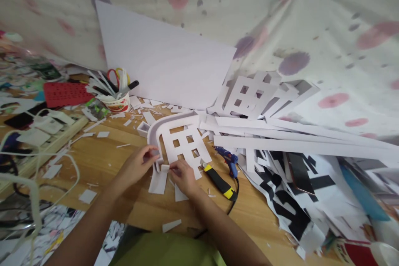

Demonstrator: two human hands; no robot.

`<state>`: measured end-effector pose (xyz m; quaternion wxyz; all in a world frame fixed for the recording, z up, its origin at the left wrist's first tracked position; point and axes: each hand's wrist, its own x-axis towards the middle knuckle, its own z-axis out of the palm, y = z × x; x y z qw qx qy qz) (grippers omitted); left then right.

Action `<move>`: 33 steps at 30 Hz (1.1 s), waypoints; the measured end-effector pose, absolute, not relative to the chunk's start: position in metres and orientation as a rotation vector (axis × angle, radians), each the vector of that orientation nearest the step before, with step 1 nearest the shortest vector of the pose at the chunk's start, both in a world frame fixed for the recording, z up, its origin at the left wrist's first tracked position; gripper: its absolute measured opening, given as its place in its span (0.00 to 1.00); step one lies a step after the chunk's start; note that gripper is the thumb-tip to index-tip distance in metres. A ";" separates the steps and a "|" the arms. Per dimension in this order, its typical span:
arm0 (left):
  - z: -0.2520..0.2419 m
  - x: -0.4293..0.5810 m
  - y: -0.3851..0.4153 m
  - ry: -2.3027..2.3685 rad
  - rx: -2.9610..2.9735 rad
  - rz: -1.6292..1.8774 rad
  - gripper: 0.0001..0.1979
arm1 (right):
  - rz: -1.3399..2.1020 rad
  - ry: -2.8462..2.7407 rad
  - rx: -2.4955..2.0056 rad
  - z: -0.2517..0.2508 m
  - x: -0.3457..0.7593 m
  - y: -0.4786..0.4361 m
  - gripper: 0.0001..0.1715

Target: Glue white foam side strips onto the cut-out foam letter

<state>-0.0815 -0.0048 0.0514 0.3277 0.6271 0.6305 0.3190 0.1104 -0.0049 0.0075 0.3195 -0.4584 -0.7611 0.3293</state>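
A white foam-board cut-out character (183, 143) with square holes lies on the wooden floor, edged by a curved white strip (156, 126). My left hand (139, 166) pinches the lower end of that strip at the piece's left side. My right hand (183, 176) has its fingers closed on the strip's folded end near the cut-out's bottom edge. Loose white offcuts lie under and around both hands.
A blue glue gun (229, 160) and a yellow-black utility knife (220, 182) lie right of my right hand. A cup of scissors and pens (116, 91) stands at the back left. A large white sheet (165, 58), long strips and black-and-white printed paper (289, 199) crowd the right.
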 end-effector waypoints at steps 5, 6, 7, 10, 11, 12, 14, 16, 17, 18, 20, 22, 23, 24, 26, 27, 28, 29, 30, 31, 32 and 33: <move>0.055 -0.082 -0.009 1.617 1.512 0.913 0.16 | 0.845 -2.073 -1.180 0.010 0.108 -0.003 0.06; 0.055 -0.082 -0.009 1.611 1.496 0.925 0.16 | 0.840 -2.085 -1.183 0.010 0.108 -0.003 0.06; 0.055 -0.082 -0.008 1.607 1.494 0.928 0.16 | 0.834 -2.095 -1.185 0.010 0.108 -0.003 0.06; 0.053 -0.083 -0.007 1.604 1.540 0.905 0.14 | 0.812 -2.111 -1.173 0.008 0.108 -0.003 0.06; 0.052 -0.083 -0.007 1.601 1.559 0.898 0.14 | 0.805 -2.114 -1.169 0.007 0.108 -0.003 0.06; 0.051 -0.083 -0.007 1.597 1.577 0.891 0.14 | 0.801 -2.118 -1.166 0.007 0.108 -0.003 0.06; 0.050 -0.083 -0.008 1.595 1.602 0.878 0.14 | 0.796 -2.133 -1.166 0.008 0.108 -0.003 0.06; 0.050 -0.082 -0.008 1.604 1.624 0.861 0.14 | 0.793 -2.150 -1.160 0.009 0.108 -0.003 0.07; 0.050 -0.082 -0.009 1.612 1.633 0.853 0.15 | 0.788 -2.157 -1.154 0.010 0.108 -0.003 0.07; 0.050 -0.081 -0.009 1.618 1.644 0.845 0.15 | 0.783 -2.165 -1.148 0.010 0.109 -0.003 0.07; 0.051 -0.080 -0.008 1.627 1.672 0.829 0.15 | 0.778 -2.183 -1.135 0.011 0.109 -0.003 0.06; 0.051 -0.080 -0.008 1.634 1.703 0.808 0.16 | 0.772 -2.198 -1.119 0.010 0.110 -0.003 0.06; 0.052 -0.079 -0.008 1.636 1.717 0.791 0.16 | 0.768 -2.205 -1.108 0.009 0.111 -0.003 0.06; 0.053 -0.079 -0.008 1.642 1.724 0.766 0.16 | 0.760 -2.211 -1.096 0.008 0.111 -0.002 0.06; 0.055 -0.080 -0.009 1.664 1.723 0.699 0.17 | 0.737 -2.216 -1.073 0.005 0.111 -0.002 0.05; 0.057 -0.080 -0.010 1.681 1.718 0.665 0.17 | 0.727 -2.215 -1.062 0.004 0.112 -0.002 0.05; 0.058 -0.081 -0.012 1.699 1.715 0.635 0.18 | 0.720 -2.213 -1.049 0.003 0.112 -0.002 0.05; 0.059 -0.081 -0.013 1.719 1.714 0.611 0.18 | 0.715 -2.210 -1.038 0.003 0.112 -0.001 0.05; 0.060 -0.082 -0.015 1.737 1.716 0.592 0.19 | 0.714 -2.208 -1.027 0.003 0.112 -0.001 0.05; 0.061 -0.082 -0.016 1.749 1.720 0.576 0.19 | 0.720 -2.210 -1.017 0.003 0.112 -0.001 0.05; 0.061 -0.083 -0.017 1.757 1.722 0.562 0.20 | 0.728 -2.214 -1.011 0.003 0.112 -0.001 0.05; 0.061 -0.083 -0.018 1.757 1.723 0.547 0.20 | 0.738 -2.218 -1.006 0.003 0.112 -0.001 0.06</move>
